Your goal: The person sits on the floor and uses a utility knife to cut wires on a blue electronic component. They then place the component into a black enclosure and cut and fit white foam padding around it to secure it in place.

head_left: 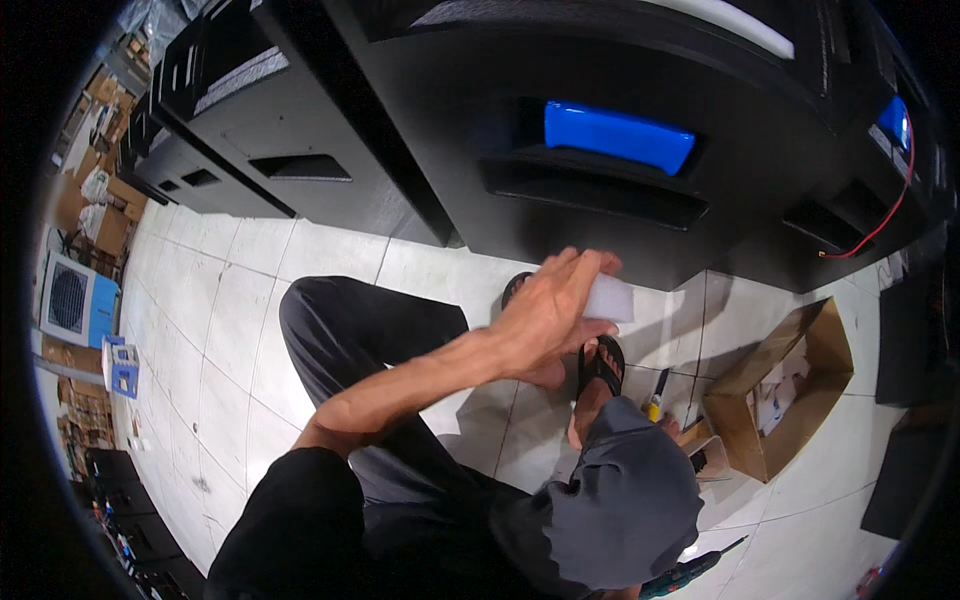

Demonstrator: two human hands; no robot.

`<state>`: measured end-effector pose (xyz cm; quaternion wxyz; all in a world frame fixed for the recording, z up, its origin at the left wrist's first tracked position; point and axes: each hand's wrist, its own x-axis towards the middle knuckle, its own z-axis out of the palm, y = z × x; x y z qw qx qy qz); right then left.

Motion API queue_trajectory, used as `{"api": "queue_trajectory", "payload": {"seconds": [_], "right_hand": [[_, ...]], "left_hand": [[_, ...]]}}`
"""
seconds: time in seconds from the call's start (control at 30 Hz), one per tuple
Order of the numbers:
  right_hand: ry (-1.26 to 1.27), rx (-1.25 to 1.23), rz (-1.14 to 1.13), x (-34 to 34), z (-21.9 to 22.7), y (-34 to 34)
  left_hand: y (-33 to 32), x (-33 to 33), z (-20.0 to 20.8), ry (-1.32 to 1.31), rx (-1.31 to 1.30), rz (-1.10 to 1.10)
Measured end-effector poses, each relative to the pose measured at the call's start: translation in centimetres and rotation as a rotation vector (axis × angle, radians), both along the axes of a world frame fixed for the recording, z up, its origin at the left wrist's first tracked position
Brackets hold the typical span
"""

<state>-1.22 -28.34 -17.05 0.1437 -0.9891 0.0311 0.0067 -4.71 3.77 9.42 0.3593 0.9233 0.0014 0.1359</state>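
Note:
My left hand (560, 305) reaches forward from the lower left, fingers curled round a whitish foam block (609, 298). The block is close to the lower front edge of a large black cabinet (590, 225). In a slot of that cabinet sits a shiny blue pack (620, 137), above a second, dark slot. Only a bit of my right hand (670, 428) shows past my right knee, its fingers mostly hidden. Beside it is a tool with a yellow handle and a dark, narrow end (656, 396); whether the hand touches it, I cannot tell.
An open cardboard box (735, 425) with scraps inside stands on the tiled floor at right. A green power drill (690, 573) lies by my right knee. More black cabinets (310, 120) line the left. A red wire (905, 190) hangs from another blue pack (893, 122).

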Motion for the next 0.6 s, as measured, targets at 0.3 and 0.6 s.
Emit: {"api": "queue_trajectory", "payload": {"seconds": [0.3,0.6], "right_hand": [[0.151,0.560,1.062,6.1,30.4,16.8],[-0.087,0.736,0.878,6.0,29.1,26.0]], "left_hand": [[3.4,-0.4,6.2,-0.221,0.502,-0.331],[9.1,-1.4,9.5,-0.524,0.579,0.068]]}}
